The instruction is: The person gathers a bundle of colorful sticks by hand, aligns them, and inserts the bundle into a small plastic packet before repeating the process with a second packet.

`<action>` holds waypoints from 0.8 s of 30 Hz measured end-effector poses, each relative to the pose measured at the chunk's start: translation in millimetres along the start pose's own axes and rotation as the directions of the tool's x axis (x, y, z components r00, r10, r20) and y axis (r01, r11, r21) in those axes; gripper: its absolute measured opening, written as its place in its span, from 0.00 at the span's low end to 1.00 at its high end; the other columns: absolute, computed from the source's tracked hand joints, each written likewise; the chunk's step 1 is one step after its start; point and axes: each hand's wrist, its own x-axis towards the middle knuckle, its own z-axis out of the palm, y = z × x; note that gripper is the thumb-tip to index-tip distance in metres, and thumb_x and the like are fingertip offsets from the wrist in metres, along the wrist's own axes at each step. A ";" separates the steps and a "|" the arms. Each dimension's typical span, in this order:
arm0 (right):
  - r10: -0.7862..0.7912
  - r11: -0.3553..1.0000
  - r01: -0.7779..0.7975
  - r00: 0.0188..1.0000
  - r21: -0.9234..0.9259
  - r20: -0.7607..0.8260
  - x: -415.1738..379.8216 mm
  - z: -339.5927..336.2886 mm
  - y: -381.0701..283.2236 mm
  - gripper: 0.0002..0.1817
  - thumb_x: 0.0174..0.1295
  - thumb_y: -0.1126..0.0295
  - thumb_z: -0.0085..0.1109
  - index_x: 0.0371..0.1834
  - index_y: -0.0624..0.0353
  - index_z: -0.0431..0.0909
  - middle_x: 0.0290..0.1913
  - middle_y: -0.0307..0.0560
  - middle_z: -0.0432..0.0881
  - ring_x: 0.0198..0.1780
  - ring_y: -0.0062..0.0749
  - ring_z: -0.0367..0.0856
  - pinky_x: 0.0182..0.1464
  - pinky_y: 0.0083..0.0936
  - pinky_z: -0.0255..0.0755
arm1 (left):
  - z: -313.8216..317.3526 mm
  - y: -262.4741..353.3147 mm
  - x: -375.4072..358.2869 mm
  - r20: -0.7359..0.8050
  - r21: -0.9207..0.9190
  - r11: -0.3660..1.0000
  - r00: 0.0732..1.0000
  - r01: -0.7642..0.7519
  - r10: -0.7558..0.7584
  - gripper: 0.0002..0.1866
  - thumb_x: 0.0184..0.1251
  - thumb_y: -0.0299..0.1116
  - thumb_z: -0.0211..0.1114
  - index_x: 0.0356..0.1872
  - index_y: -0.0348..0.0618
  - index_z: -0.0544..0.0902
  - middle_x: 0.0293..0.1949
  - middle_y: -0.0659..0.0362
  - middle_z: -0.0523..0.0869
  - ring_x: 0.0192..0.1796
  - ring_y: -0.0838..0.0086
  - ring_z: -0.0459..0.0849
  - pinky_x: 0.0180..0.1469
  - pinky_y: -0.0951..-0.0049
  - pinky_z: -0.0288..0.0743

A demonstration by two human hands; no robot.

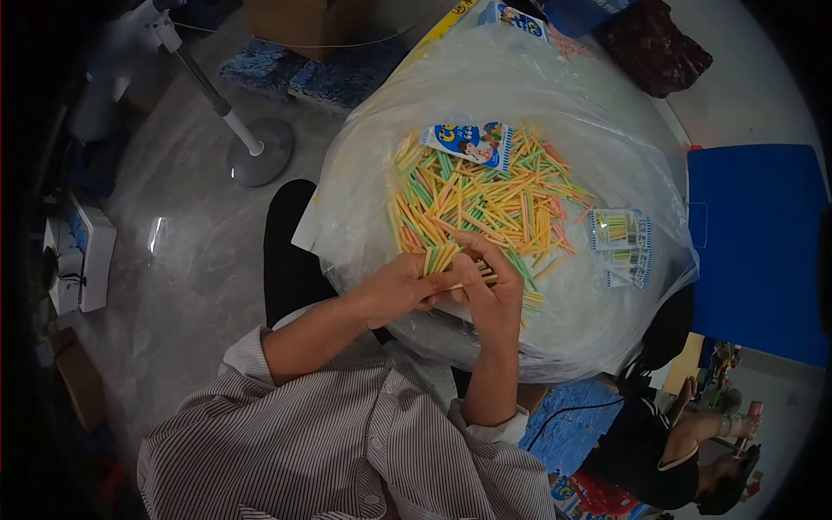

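Observation:
Just in front of my body, both hands meet over the near edge of a heap of thin pastel sticks [485, 204], yellow, green and pink. My left hand [394, 288] is closed around a small bundle of these sticks [440, 259], whose ends poke up. My right hand [492, 282] pinches at the same bundle, its fingers partly hiding it; a few stick ends show beneath. The heap lies on a large clear plastic sheet [364, 165]. A blue and white printed packet [468, 145] rests on the heap's far side.
Small clear packets with sticks inside [620, 230] lie right of the heap. A blue panel [758, 251] stands at the right. Beyond it, lower right, another person [646, 455] sits. A pole on a round base [260, 152] stands on the floor at left.

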 end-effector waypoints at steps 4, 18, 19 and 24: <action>0.001 1.000 -0.001 1.000 -0.030 0.009 0.6 -2.5 8.3 0.09 0.56 0.77 0.50 0.40 0.64 0.72 0.23 0.36 0.72 0.18 0.11 0.63 0.18 0.08 0.54 | 1.0 -2.2 1.3 -0.001 -0.027 1.000 1.000 -0.002 0.002 0.12 0.63 0.39 0.51 0.32 0.39 0.75 0.23 0.68 0.71 0.22 0.88 0.62 0.23 0.88 0.56; -0.067 0.981 0.084 0.993 -0.176 0.100 5.3 -7.0 2.5 0.08 0.55 0.76 0.50 0.39 0.64 0.72 0.26 0.37 0.73 0.22 0.12 0.67 0.21 0.09 0.60 | -3.0 -0.4 -0.8 0.116 -0.065 0.996 0.992 0.064 -0.057 0.12 0.62 0.40 0.53 0.35 0.41 0.74 0.28 0.66 0.73 0.25 0.88 0.63 0.24 0.89 0.58; -0.094 0.974 0.112 0.991 -0.196 0.099 5.8 -7.6 5.0 0.10 0.54 0.76 0.51 0.41 0.64 0.71 0.27 0.39 0.74 0.23 0.13 0.70 0.22 0.10 0.63 | -3.2 -0.6 -0.6 0.114 -0.066 0.996 0.992 0.067 -0.059 0.12 0.62 0.40 0.53 0.35 0.41 0.74 0.28 0.66 0.73 0.25 0.88 0.63 0.24 0.89 0.58; -0.086 0.994 0.089 0.994 -0.059 0.063 2.7 -5.5 5.2 0.12 0.53 0.76 0.52 0.42 0.62 0.72 0.27 0.39 0.74 0.23 0.14 0.70 0.21 0.10 0.63 | -4.0 2.5 -2.1 0.115 -0.143 0.987 0.992 0.073 -0.057 0.12 0.63 0.39 0.52 0.35 0.41 0.74 0.27 0.66 0.74 0.24 0.88 0.64 0.24 0.89 0.58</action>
